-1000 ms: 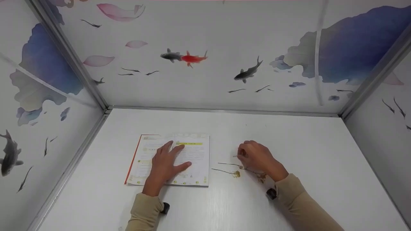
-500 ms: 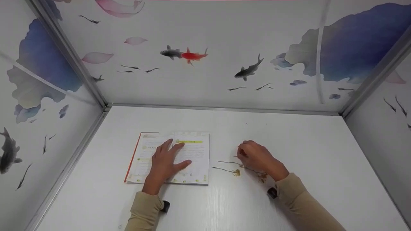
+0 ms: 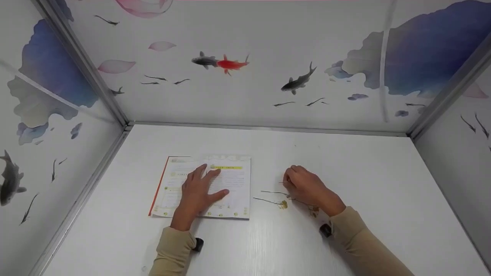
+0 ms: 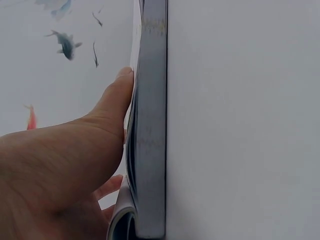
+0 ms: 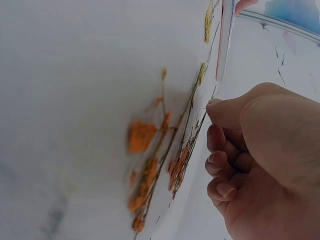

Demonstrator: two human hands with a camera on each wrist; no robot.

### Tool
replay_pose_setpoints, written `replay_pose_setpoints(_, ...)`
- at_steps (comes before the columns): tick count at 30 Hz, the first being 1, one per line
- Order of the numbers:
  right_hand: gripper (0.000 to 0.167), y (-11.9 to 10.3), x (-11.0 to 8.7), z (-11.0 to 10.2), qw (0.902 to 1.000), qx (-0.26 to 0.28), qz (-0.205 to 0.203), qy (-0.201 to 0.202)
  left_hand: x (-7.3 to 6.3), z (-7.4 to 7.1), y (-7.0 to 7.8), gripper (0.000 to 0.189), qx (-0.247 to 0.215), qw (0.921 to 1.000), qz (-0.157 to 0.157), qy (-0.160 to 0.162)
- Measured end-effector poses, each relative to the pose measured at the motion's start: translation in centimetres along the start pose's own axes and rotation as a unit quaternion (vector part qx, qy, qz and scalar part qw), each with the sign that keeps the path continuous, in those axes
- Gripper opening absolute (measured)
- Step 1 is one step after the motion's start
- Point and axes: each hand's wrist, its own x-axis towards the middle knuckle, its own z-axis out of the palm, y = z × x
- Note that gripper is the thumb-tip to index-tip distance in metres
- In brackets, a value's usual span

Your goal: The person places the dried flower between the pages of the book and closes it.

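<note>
An open book (image 3: 238,188) lies on the white table, left of centre in the head view. My left hand (image 3: 197,195) rests on its pages with the fingers spread; the left wrist view shows the thumb along the pages beside the thick page edge (image 4: 151,120). To the right of the book, my right hand (image 3: 308,188) pinches the thin stem of a dried flower sprig (image 5: 177,172) between thumb and forefinger. The other fingers are curled. Closer to me lie a dried yellow flower (image 3: 283,204) and an orange dried flower sprig (image 3: 313,210), partly under the hand.
White panels printed with fish and petals enclose the table on the left, back (image 3: 261,103) and right. A metal strip (image 3: 268,130) runs along the table's back edge. Tiny dark specks lie on the table beyond the right hand.
The head view has tilted slightly, so the whole scene sits a little higher in it. Both hands, the book and the flowers otherwise look unchanged.
</note>
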Motion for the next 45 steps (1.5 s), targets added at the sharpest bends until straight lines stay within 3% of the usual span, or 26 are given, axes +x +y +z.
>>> replay_pose_setpoints(9,0.006,-2.2,1.7,0.3,0.999,-0.021,-0.03,0.025,0.0,-0.1,0.0,0.077,0.006,1.0,-0.003,-0.004)
replay_pose_setpoints(17,0.006,-5.3,3.8,1.0,0.9978,-0.048,-0.045,0.009,-0.1,0.1,0.0,0.076,-0.003,0.9999,-0.012,-0.004)
replay_pose_setpoints(27,0.007,-9.1,6.7,2.7,0.9938,-0.048,-0.1,-0.003,0.0,0.5,-0.2,0.075,-0.001,1.0,-0.005,0.008)
replay_pose_setpoints(36,0.009,-10.5,8.1,4.9,0.9886,-0.084,-0.125,-0.002,0.0,0.5,0.0,0.075,0.001,0.9999,-0.012,0.007)
replay_pose_setpoints(45,0.011,-11.4,9.2,5.5,0.9853,-0.103,-0.136,0.013,0.1,0.4,0.1,0.079,0.018,0.9997,-0.019,0.005)
